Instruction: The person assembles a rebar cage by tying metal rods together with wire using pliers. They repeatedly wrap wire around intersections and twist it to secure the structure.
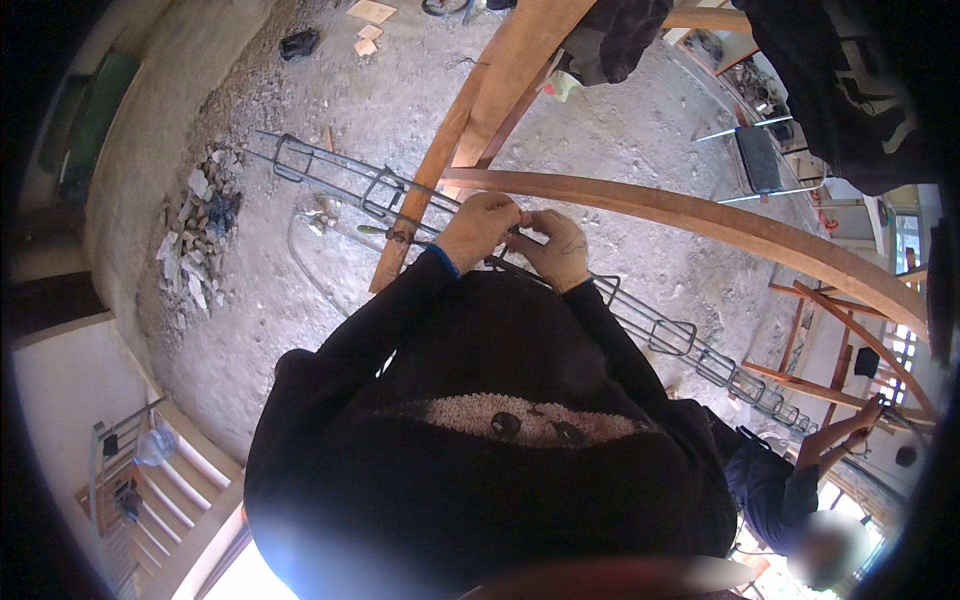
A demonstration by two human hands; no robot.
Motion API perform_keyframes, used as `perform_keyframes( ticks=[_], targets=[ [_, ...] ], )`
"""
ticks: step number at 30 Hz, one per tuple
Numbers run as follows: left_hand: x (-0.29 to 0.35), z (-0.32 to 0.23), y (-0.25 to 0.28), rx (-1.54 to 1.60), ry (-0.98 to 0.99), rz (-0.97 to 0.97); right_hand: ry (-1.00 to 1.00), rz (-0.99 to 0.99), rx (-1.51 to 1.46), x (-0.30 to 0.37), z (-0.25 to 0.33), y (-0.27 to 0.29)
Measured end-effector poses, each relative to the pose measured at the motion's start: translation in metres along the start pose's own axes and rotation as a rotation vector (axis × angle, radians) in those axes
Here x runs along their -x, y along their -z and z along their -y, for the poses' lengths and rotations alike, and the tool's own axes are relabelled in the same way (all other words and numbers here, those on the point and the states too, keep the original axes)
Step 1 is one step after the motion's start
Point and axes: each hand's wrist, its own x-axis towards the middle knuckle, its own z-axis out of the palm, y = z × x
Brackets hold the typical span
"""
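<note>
A long steel rebar cage (380,186), made of thin bars with rectangular stirrups, runs from the upper left to the lower right and passes in front of my body. Over its middle, my left hand (476,236) is closed in a pinch, fingertips toward the right hand. My right hand (555,247) is closed too, its fingertips almost meeting the left ones. Something small and dark shows between the fingers, too small to name. Beside the left hand, a wooden post (430,185) crosses the cage. Part of the cage is hidden behind my hands and sleeves.
A wooden beam (690,205) extends rightward just beyond my hands. Broken rubble (195,245) lies on the rough floor at left. Dark cloth (615,42) hangs on the timber. A black chair (757,160) is at far right. Another person (775,490) works at lower right, arms raised.
</note>
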Motion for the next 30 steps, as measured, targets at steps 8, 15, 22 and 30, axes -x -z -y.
perform_keyframes(
  ticks=[8,15,22,30],
  targets=[
    [-0.008,0.001,-0.003,-0.008,-0.046,0.001,-0.106,0.055,0.04,-0.004,-0.006,-0.012],
    [-0.001,-0.001,0.0,0.293,0.075,-0.042,-0.189,0.029,-0.21,0.0,-0.018,-0.013],
    [0.008,-0.006,0.004,0.175,0.068,-0.101,-0.288,0.175,-0.364,-0.005,-0.03,-0.001],
    [0.013,-0.017,-0.043,-0.46,-0.386,-0.002,-0.308,0.225,-0.348,0.002,-0.013,0.027]
  ],
)
